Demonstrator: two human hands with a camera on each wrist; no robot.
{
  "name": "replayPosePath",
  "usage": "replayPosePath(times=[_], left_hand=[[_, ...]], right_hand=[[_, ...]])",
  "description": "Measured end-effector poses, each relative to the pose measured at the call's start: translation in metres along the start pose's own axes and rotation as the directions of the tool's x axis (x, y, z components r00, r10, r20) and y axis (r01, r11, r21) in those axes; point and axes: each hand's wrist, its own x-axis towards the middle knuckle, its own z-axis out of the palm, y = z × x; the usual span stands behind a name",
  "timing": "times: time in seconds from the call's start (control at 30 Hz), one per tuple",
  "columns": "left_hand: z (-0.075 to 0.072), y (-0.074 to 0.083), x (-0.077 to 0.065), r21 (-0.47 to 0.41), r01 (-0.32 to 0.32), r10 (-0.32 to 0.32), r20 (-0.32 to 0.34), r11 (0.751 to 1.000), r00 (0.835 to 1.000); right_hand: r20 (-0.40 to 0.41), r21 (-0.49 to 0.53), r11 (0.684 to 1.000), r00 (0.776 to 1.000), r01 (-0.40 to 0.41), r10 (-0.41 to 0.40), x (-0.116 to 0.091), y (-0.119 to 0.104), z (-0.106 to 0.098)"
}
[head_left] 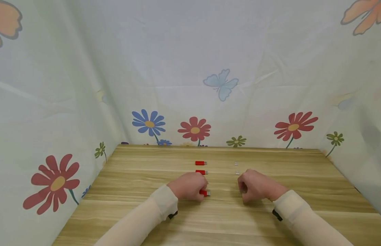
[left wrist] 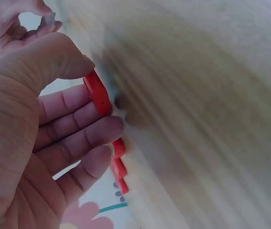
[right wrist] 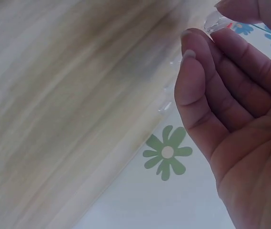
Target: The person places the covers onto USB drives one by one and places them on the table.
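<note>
My left hand point(head_left: 189, 186) pinches a red USB stick point(head_left: 204, 193) between thumb and fingers, low over the wooden table. Its metal plug points right, toward the other hand. In the left wrist view the red body point(left wrist: 97, 93) sits between thumb tip and fingers. Across a gap, my right hand point(head_left: 259, 186) is held with curled fingers. Between its thumb and index finger is a small clear plastic cap point(right wrist: 216, 22), seen in the right wrist view; the head view hides it behind the hand.
Farther back on the wooden table point(head_left: 153, 160) lie more red USB sticks, one at the back point(head_left: 200, 163) and one nearer point(head_left: 201, 172). To their right are small clear caps point(head_left: 237, 173). A flower-printed white curtain point(head_left: 239, 112) encloses the table's back and sides.
</note>
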Motion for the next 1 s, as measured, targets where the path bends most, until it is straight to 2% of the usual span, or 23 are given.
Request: replayPosePath(times=[0.13,0.27,0.53,0.77,1.0], left_hand=[[-0.004,-0.002,-0.003,0.008,0.003,-0.003,-0.047,1.000,0.999],[-0.010,-0.002,-0.006,0.009,0.019,-0.018,-0.069,1.000,0.997],[-0.016,-0.001,-0.012,-0.025,0.013,-0.015,-0.106,1.000,0.994],[-0.017,-0.004,-0.016,-0.050,-0.006,-0.001,-0.142,0.999,0.990],[-0.022,-0.001,-0.020,-0.073,-0.011,0.001,-0.138,0.997,0.990]], right_hand=[[0.012,0.061,0.996,0.998,-0.060,0.059,0.000,-0.004,-0.004],[0.010,0.110,0.992,0.998,-0.068,0.068,0.000,-0.008,-0.007],[-0.063,0.154,0.988,0.998,0.007,0.003,-0.002,-0.012,-0.011],[-0.120,0.170,0.985,0.993,0.039,-0.018,-0.003,-0.012,-0.011],[-0.239,0.214,0.968,0.968,0.133,-0.080,-0.005,-0.013,-0.009]])
